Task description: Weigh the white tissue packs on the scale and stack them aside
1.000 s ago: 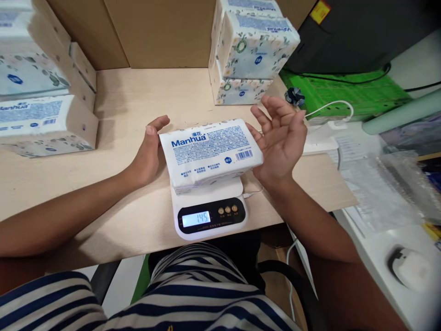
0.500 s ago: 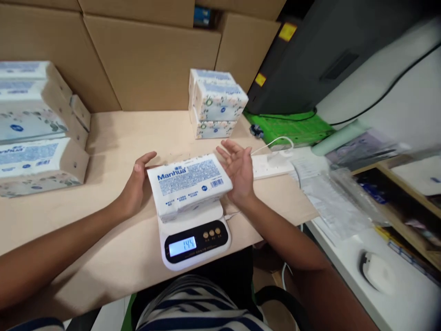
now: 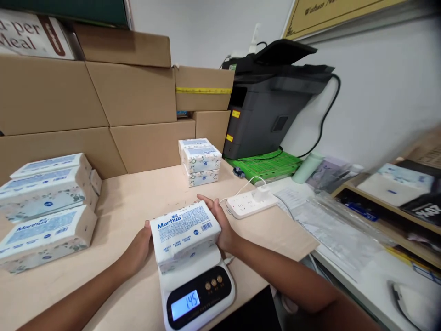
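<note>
A white and blue "Manhua" tissue pack (image 3: 184, 234) lies on a white kitchen scale (image 3: 198, 294) whose display reads 145. My left hand (image 3: 139, 250) cups the pack's left end, and its fingers are partly hidden behind the pack. Against the right end lies my right hand (image 3: 220, 223), with its fingers reaching round the far corner. The pack is held between both hands and still rests on the scale.
Several tissue packs (image 3: 44, 209) are stacked at the left and three more tissue packs (image 3: 200, 161) at the back. Cardboard boxes (image 3: 103, 105) line the rear of the wooden table (image 3: 131, 202). A power strip (image 3: 250, 204), printer (image 3: 275, 105) and plastic sleeves (image 3: 330, 225) lie to the right.
Both hands closed in from open palms beside the pack to touch its ends. The view tilted upward, showing the boxes, printer and wall.
</note>
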Motion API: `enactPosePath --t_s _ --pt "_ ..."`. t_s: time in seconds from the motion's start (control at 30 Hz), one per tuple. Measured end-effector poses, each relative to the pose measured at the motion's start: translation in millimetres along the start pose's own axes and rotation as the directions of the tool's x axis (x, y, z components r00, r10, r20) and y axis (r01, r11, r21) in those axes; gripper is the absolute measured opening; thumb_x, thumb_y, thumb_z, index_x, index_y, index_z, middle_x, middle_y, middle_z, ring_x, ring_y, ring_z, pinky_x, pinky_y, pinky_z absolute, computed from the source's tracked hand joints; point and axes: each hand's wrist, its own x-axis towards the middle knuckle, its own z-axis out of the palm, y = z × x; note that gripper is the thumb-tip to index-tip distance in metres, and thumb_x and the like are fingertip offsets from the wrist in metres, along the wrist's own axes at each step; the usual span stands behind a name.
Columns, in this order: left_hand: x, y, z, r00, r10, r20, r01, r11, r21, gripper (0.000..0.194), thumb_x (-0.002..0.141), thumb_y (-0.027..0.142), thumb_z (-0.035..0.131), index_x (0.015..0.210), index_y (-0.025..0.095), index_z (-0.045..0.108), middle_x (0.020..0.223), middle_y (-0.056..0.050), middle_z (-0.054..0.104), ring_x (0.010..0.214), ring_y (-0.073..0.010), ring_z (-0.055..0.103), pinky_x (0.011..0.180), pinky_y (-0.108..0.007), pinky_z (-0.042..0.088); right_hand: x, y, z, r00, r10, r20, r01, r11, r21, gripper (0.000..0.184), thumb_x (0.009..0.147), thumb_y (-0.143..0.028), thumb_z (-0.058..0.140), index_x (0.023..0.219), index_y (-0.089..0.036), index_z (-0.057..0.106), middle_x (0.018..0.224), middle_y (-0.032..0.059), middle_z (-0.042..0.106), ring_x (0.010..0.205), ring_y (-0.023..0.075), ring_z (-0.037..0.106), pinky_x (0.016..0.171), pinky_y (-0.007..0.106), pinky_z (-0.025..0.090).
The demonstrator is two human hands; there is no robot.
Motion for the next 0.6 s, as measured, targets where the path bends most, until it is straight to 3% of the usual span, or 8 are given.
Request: enactPosePath --t_s 0.27,0.47,0.6 --pt "4 1 -4.9 0.992 -0.055 -0.115 0.065 0.994 0.083 0.069 0.091 0.081 0.065 0.127 0.025 0.085 0.136 -0.011 0.082 0.156 -0.0466 0.054 0.135 -0.064 0.035 5 6 0 0.990 -0.078 -0.117 0.079 0.997 0.005 0.085 0.075 -0.095 0.071 0.123 -0.026 0.070 0.103 0.0051 0.081 0.110 0.0313 0.077 0.103 0.049 0.057" --pt "1 0 0.4 0.990 -0.004 -0.143 -0.009 0.996 -0.087 0.085 0.093 0.089 0.050 0.145 0.025 0.069 0.151 -0.014 0.073 0.154 -0.0440 0.057 0.132 -0.063 0.041 5 7 0 0.982 -0.124 -0.142 0.129 0.991 0.029 0.075 0.080 -0.092 0.070 0.118 -0.027 0.071 0.103 0.0036 0.078 0.106 0.0269 0.075 0.099 0.044 0.057" --pt "-1 6 7.1 0.987 -0.012 -0.161 -0.006 0.994 -0.112 0.093 0.087 0.096 0.051 0.143 0.022 0.064 0.157 -0.018 0.068 0.156 -0.0441 0.055 0.131 -0.061 0.042 0 6 1 0.983 -0.125 -0.133 0.126 0.992 0.002 0.078 0.080 -0.093 0.069 0.123 -0.027 0.070 0.105 0.0042 0.079 0.108 0.0285 0.076 0.099 0.046 0.058"
